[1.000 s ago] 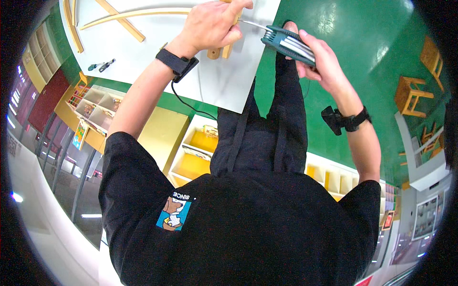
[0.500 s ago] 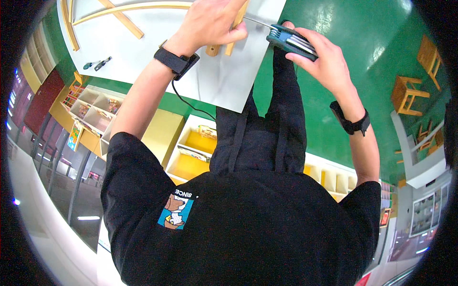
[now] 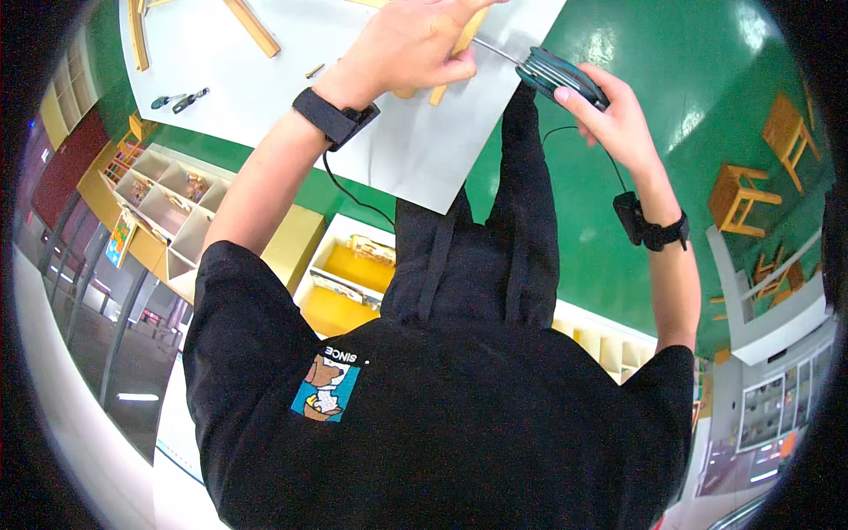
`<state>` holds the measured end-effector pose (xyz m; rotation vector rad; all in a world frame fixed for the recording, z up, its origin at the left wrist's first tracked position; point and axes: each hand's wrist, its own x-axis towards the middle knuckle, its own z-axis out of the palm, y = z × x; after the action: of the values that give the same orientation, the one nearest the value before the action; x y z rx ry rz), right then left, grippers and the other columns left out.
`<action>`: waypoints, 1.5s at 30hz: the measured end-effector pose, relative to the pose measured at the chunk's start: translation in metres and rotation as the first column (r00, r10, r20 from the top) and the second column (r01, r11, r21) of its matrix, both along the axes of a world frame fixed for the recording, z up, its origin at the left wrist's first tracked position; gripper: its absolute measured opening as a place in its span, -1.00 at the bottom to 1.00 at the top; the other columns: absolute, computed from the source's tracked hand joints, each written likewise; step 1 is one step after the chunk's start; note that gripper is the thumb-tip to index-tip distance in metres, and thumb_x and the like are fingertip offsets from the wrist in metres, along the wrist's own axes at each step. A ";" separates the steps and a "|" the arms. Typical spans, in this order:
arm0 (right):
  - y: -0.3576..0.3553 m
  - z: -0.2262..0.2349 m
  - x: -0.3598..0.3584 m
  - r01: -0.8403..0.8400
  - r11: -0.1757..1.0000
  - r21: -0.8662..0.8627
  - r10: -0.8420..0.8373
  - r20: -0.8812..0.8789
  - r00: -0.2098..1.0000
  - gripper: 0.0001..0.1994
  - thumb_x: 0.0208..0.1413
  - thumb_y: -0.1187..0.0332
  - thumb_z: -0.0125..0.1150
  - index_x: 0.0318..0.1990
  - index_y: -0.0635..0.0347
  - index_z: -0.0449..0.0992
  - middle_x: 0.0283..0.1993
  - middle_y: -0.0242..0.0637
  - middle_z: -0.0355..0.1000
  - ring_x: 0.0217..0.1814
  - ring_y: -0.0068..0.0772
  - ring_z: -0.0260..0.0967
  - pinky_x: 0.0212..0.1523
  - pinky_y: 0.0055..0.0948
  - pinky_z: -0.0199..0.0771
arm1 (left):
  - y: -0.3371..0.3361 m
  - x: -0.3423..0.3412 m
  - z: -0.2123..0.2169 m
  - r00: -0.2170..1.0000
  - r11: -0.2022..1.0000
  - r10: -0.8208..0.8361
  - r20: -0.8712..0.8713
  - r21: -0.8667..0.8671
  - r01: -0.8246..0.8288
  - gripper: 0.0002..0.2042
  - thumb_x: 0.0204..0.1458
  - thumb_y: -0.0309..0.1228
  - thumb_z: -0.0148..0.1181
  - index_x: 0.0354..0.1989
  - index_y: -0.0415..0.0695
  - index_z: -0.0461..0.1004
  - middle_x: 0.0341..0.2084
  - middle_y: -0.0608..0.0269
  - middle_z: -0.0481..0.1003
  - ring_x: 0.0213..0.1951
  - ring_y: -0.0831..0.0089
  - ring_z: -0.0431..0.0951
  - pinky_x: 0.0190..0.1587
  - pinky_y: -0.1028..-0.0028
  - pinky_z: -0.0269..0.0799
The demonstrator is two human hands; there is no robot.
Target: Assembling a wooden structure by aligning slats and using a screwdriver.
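Observation:
My left hand [image 3: 411, 44] is closed around a narrow wooden bar [image 3: 439, 93] above the white table [image 3: 415, 159], near its right edge. The bar's lower end sticks out below my fingers; its upper part runs toward the picture's top edge. My right hand [image 3: 609, 115] grips a dark green folding hex key set [image 3: 561, 75] just beyond the table's edge. One key [image 3: 497, 50] is swung out and points left, its tip meeting the bar beside my left thumb. Whether the tip sits in a screw is too small to tell.
Wooden strips [image 3: 252, 26] lie farther off on the table, with a small metal fastener [image 3: 314, 71]. Two small hand tools [image 3: 181, 100] rest at the table's left. Wooden chairs [image 3: 742, 199] stand on the green floor at right; shelf bins [image 3: 349, 265] are beside my legs.
The hex key set has turned in my right hand, and my fingers have shifted on it. My left hand keeps hold of the bar. The whole view has shifted slightly.

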<state>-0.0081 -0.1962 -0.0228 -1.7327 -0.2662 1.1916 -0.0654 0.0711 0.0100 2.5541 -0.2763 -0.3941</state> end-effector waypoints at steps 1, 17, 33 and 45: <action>0.001 -0.001 0.002 -0.011 1.000 0.004 0.011 0.006 1.000 -0.64 0.14 0.04 0.21 -0.23 0.19 0.52 -0.61 -0.50 0.34 -0.69 -0.75 0.19 -0.72 -0.68 0.15 | 0.000 -0.001 0.002 0.997 1.000 0.007 -0.073 0.005 -0.007 -0.41 -0.15 -0.32 0.12 0.15 -0.22 0.28 -0.59 0.06 0.40 -0.47 0.11 0.44 -0.36 0.25 0.38; -0.019 -0.024 0.006 0.068 0.997 -0.031 -0.074 -0.291 0.954 -0.72 0.19 0.17 0.17 -0.28 0.25 0.51 -0.57 -0.41 0.40 -0.70 -0.75 0.17 -0.73 -0.69 0.05 | 0.028 -0.013 -0.002 0.977 0.999 -0.018 0.214 -0.030 0.025 -0.80 -0.08 -0.28 0.13 -0.34 -0.10 0.36 -0.50 0.20 0.31 -0.41 0.27 0.38 -0.36 0.33 0.30; -0.009 -0.007 0.017 -0.004 0.994 -0.108 0.003 -0.015 1.000 -0.77 0.10 0.23 0.30 -0.36 0.23 0.53 -0.60 -0.58 0.31 -0.64 -0.80 0.14 -0.65 -0.69 0.06 | 0.028 -0.013 -0.009 0.997 0.999 -0.045 0.065 0.001 0.045 -0.82 -0.05 -0.23 0.08 -0.45 -0.07 0.34 -0.62 0.20 0.34 -0.53 0.21 0.42 -0.48 0.27 0.32; -0.020 -0.007 0.014 0.129 0.990 -0.051 -0.131 -0.047 0.990 -0.77 0.13 0.23 0.25 -0.37 0.22 0.54 -0.61 -0.52 0.35 -0.66 -0.77 0.17 -0.66 -0.69 0.07 | 0.046 -0.011 -0.009 1.000 0.999 -0.025 0.009 -0.027 0.025 -0.69 0.06 -0.07 0.08 -0.46 -0.06 0.35 -0.60 0.23 0.31 -0.53 0.29 0.37 -0.48 0.34 0.29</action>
<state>0.0056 -0.2161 -0.0293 -1.7310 -0.0936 1.1525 -0.0765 0.1169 0.0007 2.5285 -0.3146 -0.3866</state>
